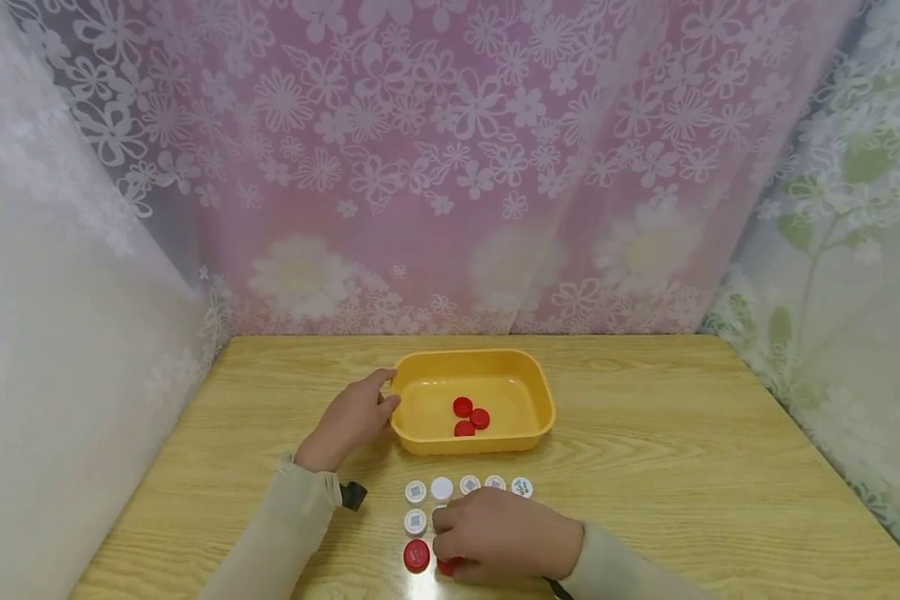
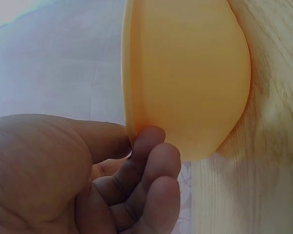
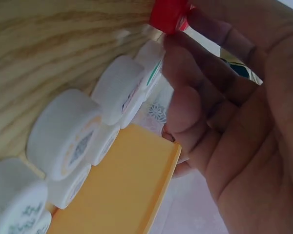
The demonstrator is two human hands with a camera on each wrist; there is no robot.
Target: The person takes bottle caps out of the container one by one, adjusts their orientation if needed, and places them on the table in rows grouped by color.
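My left hand (image 1: 352, 421) holds the left end of a yellow plastic basin (image 1: 465, 447). In the left wrist view its thumb is at the rim of the basin (image 2: 190, 73) and the curled fingers are against the outer wall. Three red bottle caps (image 1: 480, 418) lie inside the basin. In front of it, my right hand (image 1: 506, 533) pinches a red bottle cap (image 3: 167, 14) low over the wood, at the near row. Another red cap (image 1: 416, 555) sits just left of that hand. My right hand hides part of the caps behind it.
White bottle caps with printed tops, such as one at the left (image 1: 416, 492), stand in rows between basin and right hand. The wooden table (image 1: 645, 433) runs back to a pink flowered curtain (image 1: 450, 167), with pale cloth on both sides.
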